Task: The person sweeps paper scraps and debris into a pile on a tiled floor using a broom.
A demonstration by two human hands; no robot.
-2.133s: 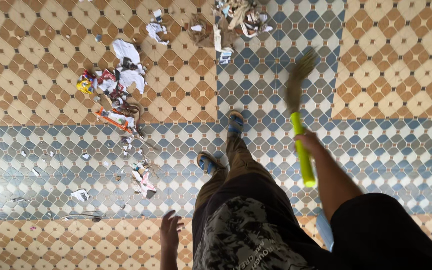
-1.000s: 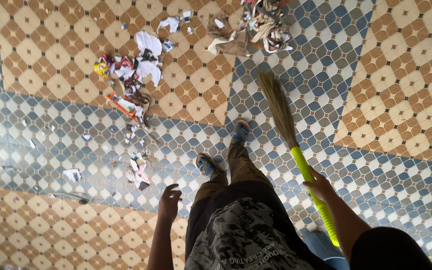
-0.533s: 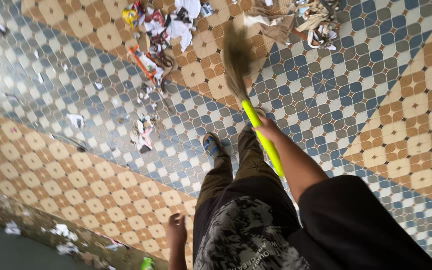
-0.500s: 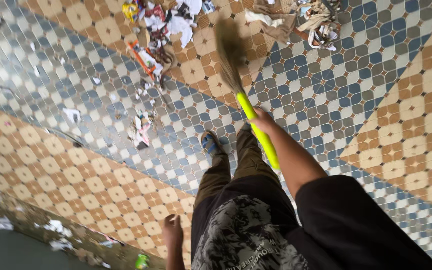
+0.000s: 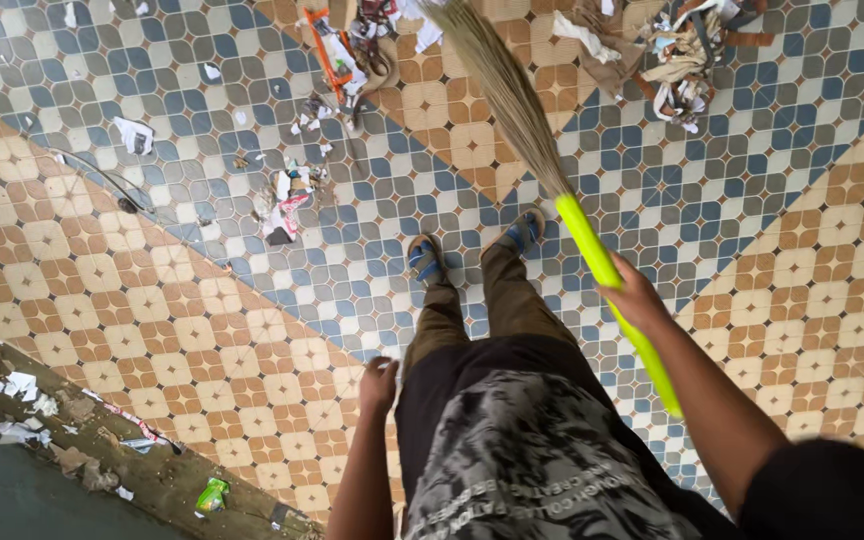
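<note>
Above the patterned tile floor (image 5: 132, 300), the right hand (image 5: 634, 297) grips the bright green handle of a broom (image 5: 592, 250), its straw bristles angled up toward the scattered paper litter (image 5: 352, 40) and a rag pile (image 5: 687, 45). Beside the hip, the left hand (image 5: 379, 383) hangs loosely curled, holding nothing, near the sandalled feet (image 5: 427, 260).

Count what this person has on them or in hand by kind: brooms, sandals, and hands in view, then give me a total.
Brooms: 1, the green-handled broom, gripped by the right hand
Blue sandals: 2
Hands: 2, the left hand holds nothing
Total: 5
</note>
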